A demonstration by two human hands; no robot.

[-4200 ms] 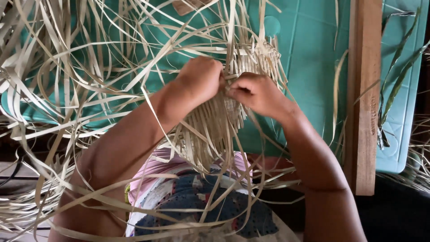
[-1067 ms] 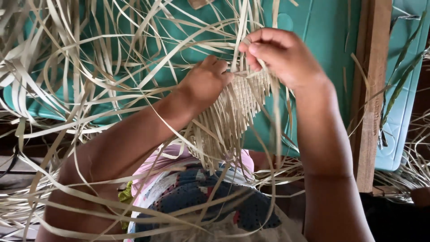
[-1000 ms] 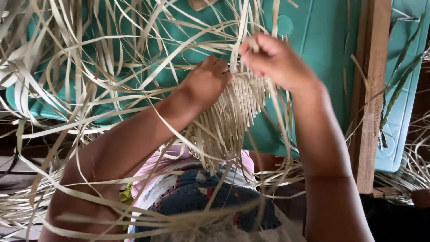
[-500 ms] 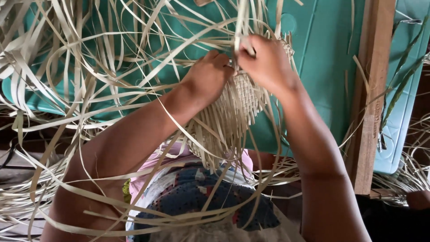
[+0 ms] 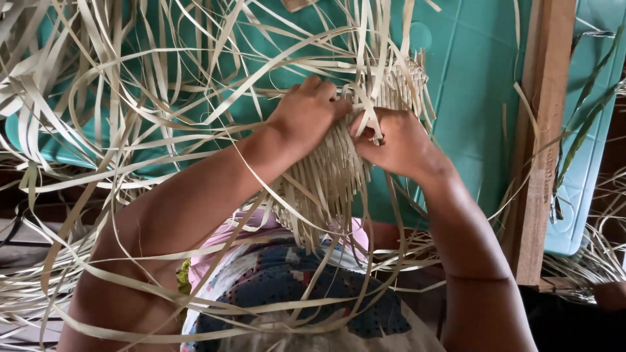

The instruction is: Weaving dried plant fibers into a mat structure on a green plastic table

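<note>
**Pale straw strips, woven piece held between both hands**

Pale, flat straw strips [image 5: 130,130] everywhere, arching loose over a teal mat [image 5: 482,98] and crowding in from the left and top. At the centre, a partly woven piece [image 5: 332,176], gripped upright above the lap, finished weave at its upper right corner, unwoven ends hanging toward the patterned clothing [image 5: 293,293] below.

Left hand [image 5: 306,117] curled tight over the upper left edge of the weave, fingers [image 5: 319,88] closed on the strips. Right hand [image 5: 398,143] just beside it, touching the same edge, fingers [image 5: 365,127] pinched shut around one strip.

Right of the hands, a bare stretch of mat up to an upright wooden plank [image 5: 541,143]; beyond the plank, the mat's rounded right edge and a few green leaves [image 5: 580,130]. Little open room on the left, strips looping across the forearm there.
</note>
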